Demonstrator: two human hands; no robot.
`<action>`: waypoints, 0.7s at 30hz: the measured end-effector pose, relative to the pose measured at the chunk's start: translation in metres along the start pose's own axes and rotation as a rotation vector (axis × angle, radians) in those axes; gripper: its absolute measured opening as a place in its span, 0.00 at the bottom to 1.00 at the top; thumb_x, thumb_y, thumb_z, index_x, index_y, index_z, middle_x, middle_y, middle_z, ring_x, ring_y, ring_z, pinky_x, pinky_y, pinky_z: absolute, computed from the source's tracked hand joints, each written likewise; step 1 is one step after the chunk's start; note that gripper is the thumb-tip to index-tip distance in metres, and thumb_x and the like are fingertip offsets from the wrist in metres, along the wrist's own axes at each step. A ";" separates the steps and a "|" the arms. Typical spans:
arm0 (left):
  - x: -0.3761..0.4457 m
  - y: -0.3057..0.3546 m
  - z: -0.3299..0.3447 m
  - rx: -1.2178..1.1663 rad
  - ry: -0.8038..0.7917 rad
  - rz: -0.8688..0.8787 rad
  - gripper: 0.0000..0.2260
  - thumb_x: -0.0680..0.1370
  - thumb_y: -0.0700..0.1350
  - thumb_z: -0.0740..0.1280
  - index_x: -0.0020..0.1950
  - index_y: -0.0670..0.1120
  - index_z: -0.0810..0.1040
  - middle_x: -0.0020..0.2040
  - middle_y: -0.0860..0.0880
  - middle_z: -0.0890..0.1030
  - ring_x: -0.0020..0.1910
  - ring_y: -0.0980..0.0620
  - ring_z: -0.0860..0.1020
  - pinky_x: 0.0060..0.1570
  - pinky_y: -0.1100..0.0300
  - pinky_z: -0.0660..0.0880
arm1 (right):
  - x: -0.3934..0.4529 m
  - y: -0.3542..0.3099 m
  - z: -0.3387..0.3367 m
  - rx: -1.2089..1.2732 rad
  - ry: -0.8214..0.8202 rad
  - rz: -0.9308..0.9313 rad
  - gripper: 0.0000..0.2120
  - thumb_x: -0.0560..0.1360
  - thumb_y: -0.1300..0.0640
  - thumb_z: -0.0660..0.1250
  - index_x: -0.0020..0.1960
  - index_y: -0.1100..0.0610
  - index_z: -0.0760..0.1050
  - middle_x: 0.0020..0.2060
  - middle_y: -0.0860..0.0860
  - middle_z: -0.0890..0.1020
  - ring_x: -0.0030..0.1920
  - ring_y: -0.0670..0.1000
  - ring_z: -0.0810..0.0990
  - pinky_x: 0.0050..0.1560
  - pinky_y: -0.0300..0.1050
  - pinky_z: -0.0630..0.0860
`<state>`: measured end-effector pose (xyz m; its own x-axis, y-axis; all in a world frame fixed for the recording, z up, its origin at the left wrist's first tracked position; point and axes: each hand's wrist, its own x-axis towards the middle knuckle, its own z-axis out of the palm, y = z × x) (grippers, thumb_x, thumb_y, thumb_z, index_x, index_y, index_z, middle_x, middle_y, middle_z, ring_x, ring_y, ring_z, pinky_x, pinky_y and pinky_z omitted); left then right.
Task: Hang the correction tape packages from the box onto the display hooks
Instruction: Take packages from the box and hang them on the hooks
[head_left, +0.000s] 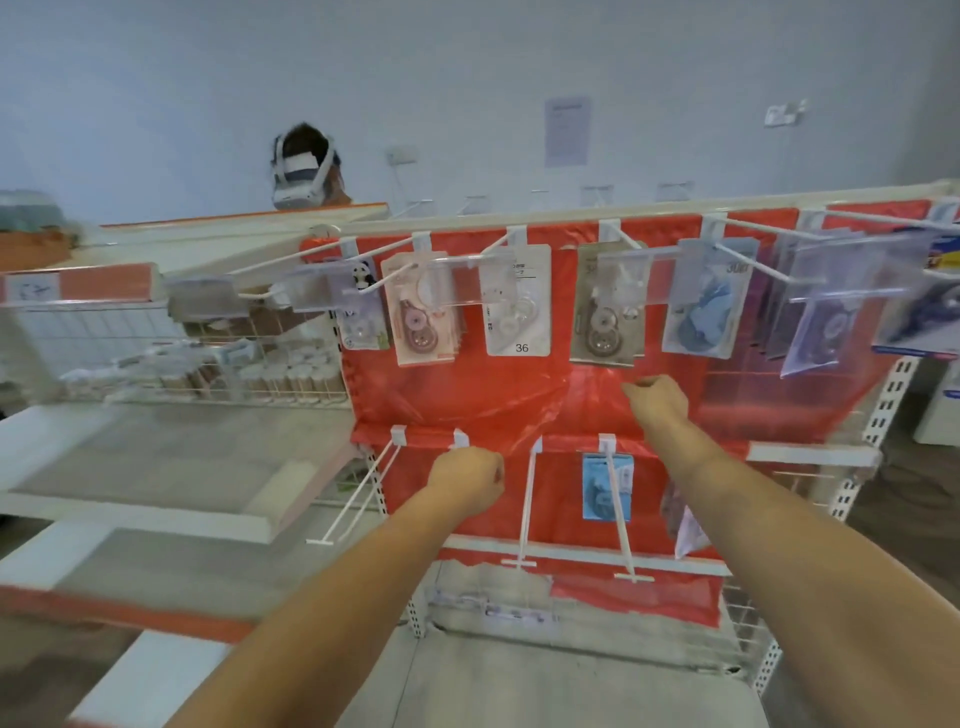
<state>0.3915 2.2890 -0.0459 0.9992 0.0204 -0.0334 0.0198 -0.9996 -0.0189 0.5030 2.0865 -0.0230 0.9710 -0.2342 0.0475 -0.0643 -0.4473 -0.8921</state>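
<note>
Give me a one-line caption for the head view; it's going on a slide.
Both fists, left hand and right hand, reach toward a red display panel hung with correction tape packages.

Behind the rack you've got a person in a white headset (301, 174); wire basket (208, 358) w/ small items left.

Bright, even indoor light left almost no shadows, while motion blur softened the whole frame, glare streaked the clear price holders (457, 280), and wide-angle distortion bent the shelf rail (571, 215) near the edges.
</note>
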 end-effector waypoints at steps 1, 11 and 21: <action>-0.003 -0.001 -0.002 0.014 -0.004 -0.001 0.13 0.80 0.44 0.57 0.60 0.47 0.77 0.58 0.43 0.79 0.57 0.41 0.77 0.52 0.53 0.73 | -0.010 0.007 0.003 -0.049 -0.051 0.013 0.17 0.76 0.56 0.67 0.60 0.65 0.76 0.57 0.61 0.80 0.60 0.60 0.77 0.56 0.45 0.71; -0.049 -0.039 -0.037 0.109 0.081 0.057 0.15 0.79 0.48 0.59 0.62 0.48 0.77 0.62 0.45 0.78 0.62 0.42 0.75 0.58 0.51 0.73 | -0.117 -0.011 -0.007 -0.589 -0.316 -0.217 0.15 0.77 0.57 0.64 0.56 0.67 0.79 0.55 0.63 0.81 0.57 0.61 0.78 0.54 0.46 0.73; -0.138 -0.107 -0.059 0.089 0.296 0.160 0.13 0.80 0.49 0.58 0.59 0.48 0.78 0.56 0.46 0.81 0.56 0.44 0.77 0.53 0.52 0.74 | -0.250 -0.074 -0.003 -0.917 -0.137 -0.489 0.15 0.77 0.57 0.60 0.62 0.60 0.72 0.59 0.59 0.77 0.60 0.60 0.75 0.58 0.51 0.73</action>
<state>0.2530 2.3922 0.0197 0.9562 -0.1557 0.2478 -0.1280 -0.9839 -0.1244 0.2646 2.1754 0.0324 0.9524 0.2227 0.2083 0.2481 -0.9631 -0.1046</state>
